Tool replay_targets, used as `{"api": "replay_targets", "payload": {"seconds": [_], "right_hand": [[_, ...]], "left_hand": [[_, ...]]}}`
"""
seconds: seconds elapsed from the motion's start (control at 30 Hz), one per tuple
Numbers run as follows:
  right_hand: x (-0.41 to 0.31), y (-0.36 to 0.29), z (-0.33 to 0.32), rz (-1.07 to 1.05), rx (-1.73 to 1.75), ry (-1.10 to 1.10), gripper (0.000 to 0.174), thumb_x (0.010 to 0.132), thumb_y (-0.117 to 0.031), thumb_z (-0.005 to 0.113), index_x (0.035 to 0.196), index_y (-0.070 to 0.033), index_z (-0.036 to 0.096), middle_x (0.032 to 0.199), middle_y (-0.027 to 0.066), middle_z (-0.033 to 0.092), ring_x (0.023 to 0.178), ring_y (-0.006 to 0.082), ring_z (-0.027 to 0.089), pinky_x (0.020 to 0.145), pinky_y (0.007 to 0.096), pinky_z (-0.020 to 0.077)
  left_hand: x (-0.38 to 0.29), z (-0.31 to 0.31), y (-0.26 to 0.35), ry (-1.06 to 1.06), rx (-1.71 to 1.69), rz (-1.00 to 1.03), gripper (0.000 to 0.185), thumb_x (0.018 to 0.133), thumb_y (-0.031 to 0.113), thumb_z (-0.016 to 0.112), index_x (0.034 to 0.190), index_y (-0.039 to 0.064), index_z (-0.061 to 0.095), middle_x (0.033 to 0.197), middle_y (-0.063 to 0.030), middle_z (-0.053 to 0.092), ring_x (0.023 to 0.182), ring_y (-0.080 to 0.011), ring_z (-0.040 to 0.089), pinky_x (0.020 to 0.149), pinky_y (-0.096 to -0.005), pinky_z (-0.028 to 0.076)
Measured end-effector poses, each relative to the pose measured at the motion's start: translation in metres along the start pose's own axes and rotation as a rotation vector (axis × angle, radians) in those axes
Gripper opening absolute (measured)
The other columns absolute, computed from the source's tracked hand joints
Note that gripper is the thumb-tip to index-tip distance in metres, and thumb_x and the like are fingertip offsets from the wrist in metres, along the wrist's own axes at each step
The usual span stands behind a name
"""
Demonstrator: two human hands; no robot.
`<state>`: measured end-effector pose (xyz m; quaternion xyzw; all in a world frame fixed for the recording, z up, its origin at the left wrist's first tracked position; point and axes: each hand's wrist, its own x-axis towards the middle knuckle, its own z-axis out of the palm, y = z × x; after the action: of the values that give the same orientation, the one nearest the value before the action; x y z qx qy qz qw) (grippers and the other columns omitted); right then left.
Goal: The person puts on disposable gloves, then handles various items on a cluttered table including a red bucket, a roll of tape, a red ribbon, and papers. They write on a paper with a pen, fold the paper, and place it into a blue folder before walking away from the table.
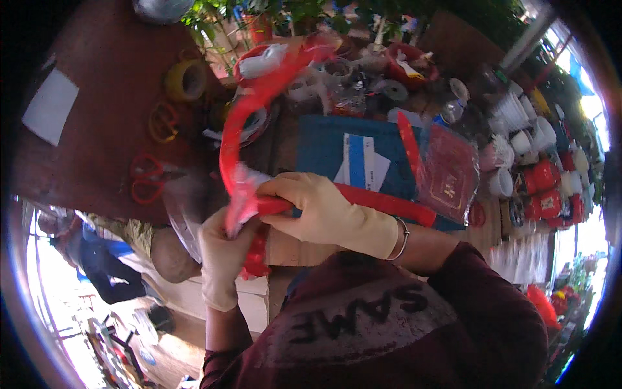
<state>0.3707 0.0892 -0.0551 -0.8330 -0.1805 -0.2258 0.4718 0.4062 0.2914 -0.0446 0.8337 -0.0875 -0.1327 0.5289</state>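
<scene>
Both my hands wear pale cream gloves. My left hand [223, 260] pinches a bunched part of a glossy red ribbon [229, 150] with a whitish, translucent piece at the pinch. From there the ribbon arcs up and away, blurred at its far end. My right hand [318, 214] is close beside the left, its thumb and fingers closed on a red end by the pinch. A long, flat red roll or folded strip [388, 202] shows beyond my right hand; whether it joins that end is hidden by the glove. Some crumpled red material [256, 257] hangs beside my left hand.
Red-handled scissors [147, 179], yellow-handled scissors [164, 121] and a yellow tape roll [186, 80] lie left on the brown tabletop [112, 92]. A blue mat [316, 131] bears papers and a wrapped dark-red booklet [449, 170]. White pots [512, 114] stand right. A person [104, 262] is lower left.
</scene>
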Motion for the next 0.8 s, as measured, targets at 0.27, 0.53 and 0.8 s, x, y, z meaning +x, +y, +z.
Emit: {"api": "replay_targets", "payload": {"seconds": [0.27,0.53,0.8], "right_hand": [[-0.038,0.046,-0.036,0.425,-0.021,-0.135,0.03,0.09,-0.016,0.074,0.118,-0.006,0.069,0.094,0.0115,0.074,0.085,0.0195,0.072,0.078,0.0306,0.0573],[0.028,0.088,0.037,0.486,0.076,-0.396,0.028,0.094,-0.025,0.069,0.112,-0.004,0.071,0.088,0.0093,0.073,0.077,0.0188,0.07,0.072,0.0305,0.0559],[0.109,0.154,0.204,0.894,0.204,-0.396,0.042,0.092,-0.044,0.066,0.09,-0.002,0.07,0.077,0.0105,0.069,0.062,0.0212,0.067,0.059,0.0324,0.0521]], "left_hand": [[-0.015,-0.058,-0.002,0.755,-0.398,0.159,0.009,0.09,0.01,0.069,0.099,0.007,0.065,0.064,0.0063,0.048,0.048,-0.0024,0.035,0.047,-0.0205,0.027],[-0.074,-0.089,-0.027,1.045,-0.417,0.131,0.006,0.092,0.01,0.065,0.09,0.006,0.061,0.054,0.005,0.04,0.046,-0.0041,0.034,0.048,-0.022,0.029],[-0.136,-0.094,-0.062,1.299,-0.336,-0.041,0.011,0.089,0.012,0.066,0.095,0.004,0.062,0.071,0.0006,0.057,0.05,-0.0041,0.042,0.046,-0.0184,0.03]]}}
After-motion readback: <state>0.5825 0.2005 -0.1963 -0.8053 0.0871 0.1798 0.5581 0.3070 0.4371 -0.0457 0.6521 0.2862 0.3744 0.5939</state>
